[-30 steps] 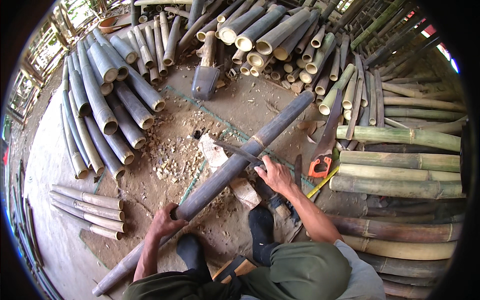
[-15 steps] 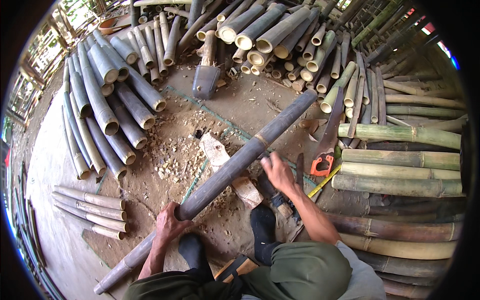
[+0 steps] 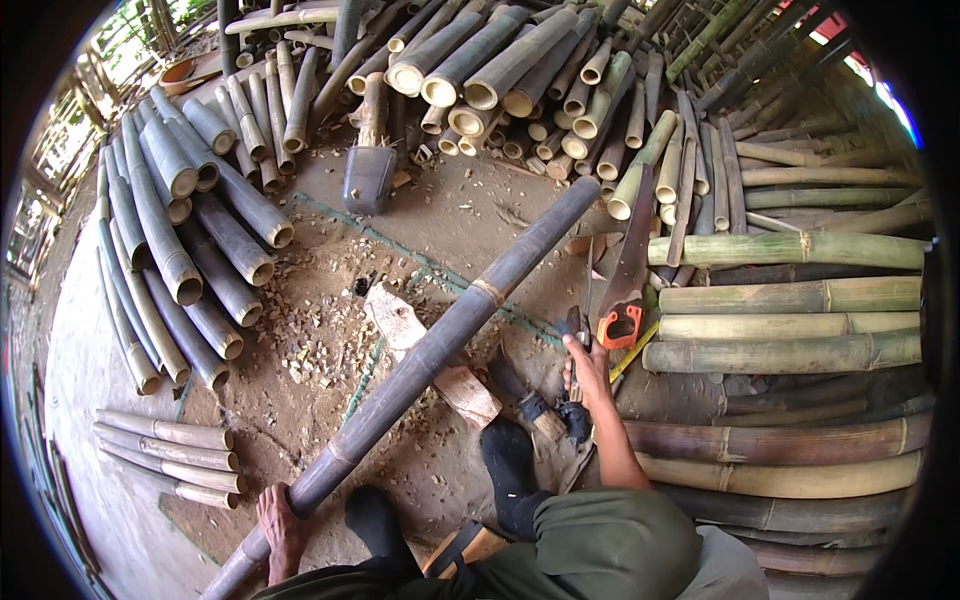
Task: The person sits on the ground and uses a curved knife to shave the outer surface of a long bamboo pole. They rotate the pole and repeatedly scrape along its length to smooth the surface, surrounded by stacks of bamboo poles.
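A long dark bamboo pole [image 3: 440, 345] slants from the lower left to the upper right. It rests across a notched pale wood block [image 3: 470, 394] on the floor. My left hand [image 3: 280, 525] is closed round the pole near its lower end. Off to the pole's right, my right hand [image 3: 588, 370] is closed on a knife [image 3: 588, 285] whose narrow blade points away from me. My fingers hide most of its handle. Just right of the knife lies a handsaw [image 3: 625, 285] with an orange grip.
Cut bamboo lies stacked at the left [image 3: 190, 230], the back [image 3: 500, 75] and the right [image 3: 785, 355]. Several thin bamboo pieces [image 3: 165, 450] lie lower left. A mallet-like tool [image 3: 370, 180] stands near the back stack. Wood chips [image 3: 305, 325] cover the floor; another wooden-handled tool [image 3: 545, 418] lies near my foot.
My left hand has slid down the pole toward its lower end. My right hand has moved from beside the pole to the right and taken up the knife. The view has shifted a little.
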Demonstrator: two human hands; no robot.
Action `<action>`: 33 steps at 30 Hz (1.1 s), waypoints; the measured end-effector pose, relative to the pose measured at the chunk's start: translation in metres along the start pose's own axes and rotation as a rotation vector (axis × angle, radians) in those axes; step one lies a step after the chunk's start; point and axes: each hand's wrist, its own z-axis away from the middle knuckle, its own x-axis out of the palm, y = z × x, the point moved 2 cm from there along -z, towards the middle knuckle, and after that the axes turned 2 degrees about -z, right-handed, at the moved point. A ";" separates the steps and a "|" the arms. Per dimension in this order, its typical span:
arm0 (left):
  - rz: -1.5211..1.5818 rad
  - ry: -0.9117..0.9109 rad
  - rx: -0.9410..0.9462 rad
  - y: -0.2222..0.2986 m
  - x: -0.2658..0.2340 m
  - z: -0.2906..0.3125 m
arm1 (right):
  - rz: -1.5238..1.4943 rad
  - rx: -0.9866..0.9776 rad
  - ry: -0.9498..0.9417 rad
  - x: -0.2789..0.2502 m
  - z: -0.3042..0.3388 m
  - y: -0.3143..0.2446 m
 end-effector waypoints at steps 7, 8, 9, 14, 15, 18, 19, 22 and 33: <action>0.208 -0.090 0.064 0.045 -0.022 -0.011 | -0.019 0.159 0.014 -0.012 0.041 0.034; 0.218 -0.121 0.082 0.057 -0.027 -0.015 | 0.004 0.151 0.015 -0.015 0.045 0.035; 0.249 -0.201 0.020 0.070 -0.033 -0.022 | 0.023 0.144 0.012 -0.015 0.047 0.036; 0.284 -0.284 0.024 0.129 -0.040 -0.062 | -0.001 0.127 -0.038 -0.002 0.058 0.032; 0.299 -0.292 0.036 0.140 -0.034 -0.073 | -0.033 0.113 -0.056 0.000 0.057 0.034; 0.360 -0.351 0.049 0.188 -0.024 -0.112 | -0.195 0.138 -0.049 0.002 0.057 0.032; 0.347 -0.331 0.074 0.201 -0.020 -0.122 | -0.265 0.159 -0.053 0.009 0.058 0.030; 0.333 -0.325 0.109 0.227 0.002 -0.153 | -0.337 0.101 -0.039 0.031 0.062 0.024; 0.261 -0.084 0.111 0.228 0.006 -0.107 | 0.659 -0.409 -0.038 0.057 0.045 0.037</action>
